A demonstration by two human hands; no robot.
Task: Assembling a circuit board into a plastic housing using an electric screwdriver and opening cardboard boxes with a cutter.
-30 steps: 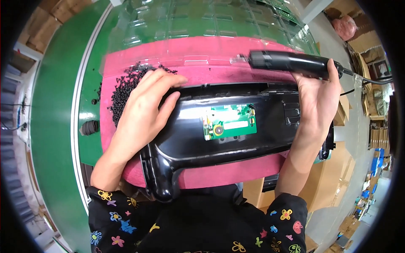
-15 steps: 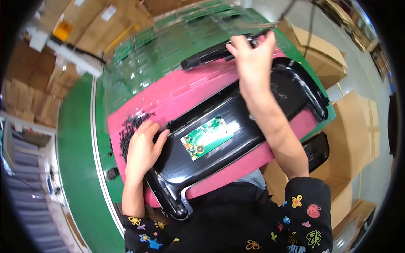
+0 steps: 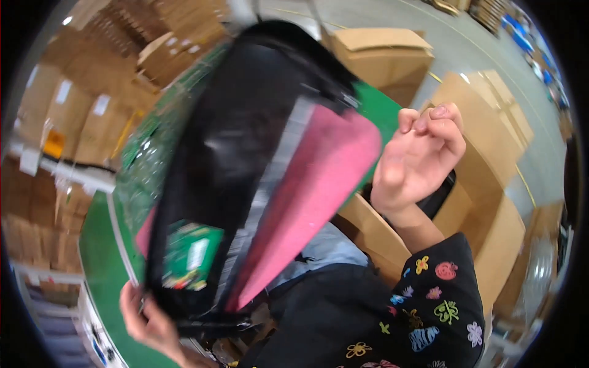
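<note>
A long glossy black plastic housing (image 3: 221,144), blurred by motion, stands tilted up across the middle of the view. At its lower left end my left hand (image 3: 147,322) grips the edge, fingers partly hidden behind it. Inside the housing's lower part sits a green circuit board (image 3: 193,254) with a white patch. My right hand (image 3: 420,156) is raised to the right of the housing, apart from it. Its palm is turned up and bare, with the fingers loosely bent and nothing visible in them.
A pink mat (image 3: 319,178) lies under the housing on a green table (image 3: 104,245). Clear plastic trays (image 3: 147,162) are at the far left. Open cardboard boxes (image 3: 491,236) stand close on the right, one with a black part (image 3: 438,199) inside. Stacked cartons (image 3: 67,116) fill the background.
The housing, flat on the mat before, has swung up and turned steeply with the board in it. My right hand has left the far black piece and come back right. The view has shifted.
</note>
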